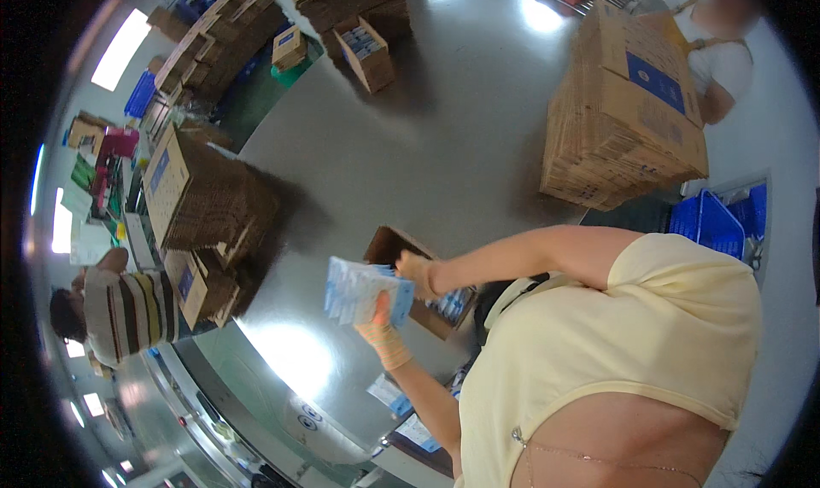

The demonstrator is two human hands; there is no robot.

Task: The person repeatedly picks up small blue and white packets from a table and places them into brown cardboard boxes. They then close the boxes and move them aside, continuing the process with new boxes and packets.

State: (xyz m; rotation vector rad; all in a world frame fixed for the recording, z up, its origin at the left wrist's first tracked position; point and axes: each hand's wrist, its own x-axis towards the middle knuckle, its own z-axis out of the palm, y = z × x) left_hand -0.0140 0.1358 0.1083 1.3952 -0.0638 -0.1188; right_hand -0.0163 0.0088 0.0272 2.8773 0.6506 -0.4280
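A fanned stack of flat blue-and-white packets (348, 290) is gripped in my left hand (377, 324). Thin orange and pale bands circle that hand and wrist. Close beside the stack, my right hand (416, 273) is closed, its fingers curled over the small open carton (437, 324). What those fingers hold, if anything, is hidden behind the packets and blurred. More blue-and-white packets (453, 303) lie inside the carton, at the end nearer my body.
Tall stacks of flattened cardboard cartons stand on the metal table (384, 146), at left (209, 198) and right (619, 116). A filled open box (366, 52) sits at the far side. Co-workers are at left (124, 313) and far right (722, 65). Blue baskets (709, 223) stand at right.
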